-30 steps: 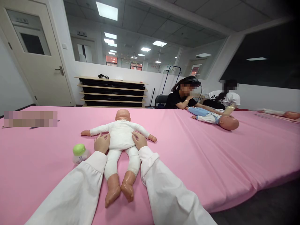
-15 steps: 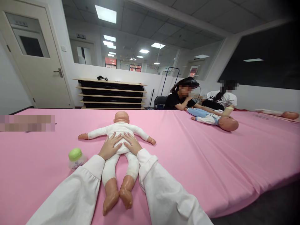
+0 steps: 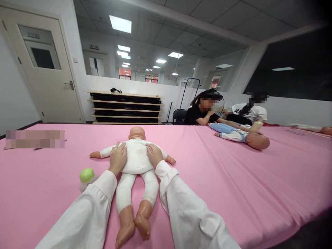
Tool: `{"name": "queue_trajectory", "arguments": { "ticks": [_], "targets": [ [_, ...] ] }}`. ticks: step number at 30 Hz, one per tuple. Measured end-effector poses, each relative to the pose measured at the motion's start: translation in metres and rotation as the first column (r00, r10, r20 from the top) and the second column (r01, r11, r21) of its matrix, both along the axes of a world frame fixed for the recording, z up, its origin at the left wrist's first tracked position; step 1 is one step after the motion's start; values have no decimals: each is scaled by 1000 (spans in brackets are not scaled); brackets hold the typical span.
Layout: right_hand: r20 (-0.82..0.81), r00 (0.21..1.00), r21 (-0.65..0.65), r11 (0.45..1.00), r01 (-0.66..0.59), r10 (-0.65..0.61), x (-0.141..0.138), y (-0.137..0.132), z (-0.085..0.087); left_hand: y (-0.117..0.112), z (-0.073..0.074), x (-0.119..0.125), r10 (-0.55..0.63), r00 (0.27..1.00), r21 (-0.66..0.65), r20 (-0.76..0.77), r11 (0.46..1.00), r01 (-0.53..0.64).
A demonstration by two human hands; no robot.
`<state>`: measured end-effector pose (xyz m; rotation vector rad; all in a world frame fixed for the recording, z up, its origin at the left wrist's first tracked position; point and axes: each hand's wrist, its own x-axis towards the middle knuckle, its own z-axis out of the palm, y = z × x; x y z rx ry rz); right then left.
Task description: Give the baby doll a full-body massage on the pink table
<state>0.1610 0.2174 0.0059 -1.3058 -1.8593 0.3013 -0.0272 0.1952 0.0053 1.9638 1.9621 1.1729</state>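
A baby doll (image 3: pixel 136 155) in a white long-sleeved top and white leggings lies on its back on a pink mat (image 3: pixel 223 193), with its bare vinyl feet toward me. My left hand (image 3: pixel 118 158) rests flat on the doll's chest at its side, and my right hand (image 3: pixel 155 155) lies on the opposite side of the torso. White cuffs cover both my forearms. A baby bottle with a green cap (image 3: pixel 86 176) stands just left of my left wrist, partly hidden by my sleeve.
A seated person (image 3: pixel 201 111) in black reaches across the mat to a second doll (image 3: pixel 240 135), with a feeding bottle (image 3: pixel 256 126) at its head. Behind sits another person (image 3: pixel 250 112). A further doll (image 3: pixel 326 130) lies at far right. Low black-and-wood shelves (image 3: pixel 127 107) stand against the back wall.
My hands have slid apart and up the doll's torso, from its middle toward its sides. The whole view has shifted slightly, with the doll lying a little higher and further right.
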Motion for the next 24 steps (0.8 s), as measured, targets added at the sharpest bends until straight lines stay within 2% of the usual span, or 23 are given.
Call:
{"name": "queue_trajectory", "arguments": {
  "ticks": [3, 5, 7, 9, 12, 17, 20, 24],
  "targets": [
    [107, 982, 5, 987, -160, 158, -23, 23, 8, 22, 9, 19, -230, 973, 20, 4, 973, 229],
    [203, 946, -56, 967, -247, 253, -31, 32, 3, 36, 6, 26, -357, 933, -53, -40, 933, 355],
    [282, 918, -157, 957, -244, 280, -33, 36, -7, 47, -5, 27, -401, 910, -171, -105, 909, 380],
    [337, 900, -226, 952, -207, 276, -30, 37, -16, 54, -20, 21, -360, 921, -241, -146, 916, 320],
    [384, 881, -238, 952, -195, 276, -25, 33, -18, 58, -40, 5, -258, 957, -288, -132, 934, 212],
    [437, 860, -263, 952, -159, 265, -12, 29, -14, 56, -56, -22, -88, 990, -341, -108, 939, 46],
    [444, 888, -256, 967, -3, 120, 9, 31, -27, 51, -58, -27, 20, 988, -282, -152, 957, -63],
    [413, 893, -118, 961, 248, -180, 38, 33, -47, 45, -56, -28, 211, 966, -132, -148, 964, -231]
  ]
}}
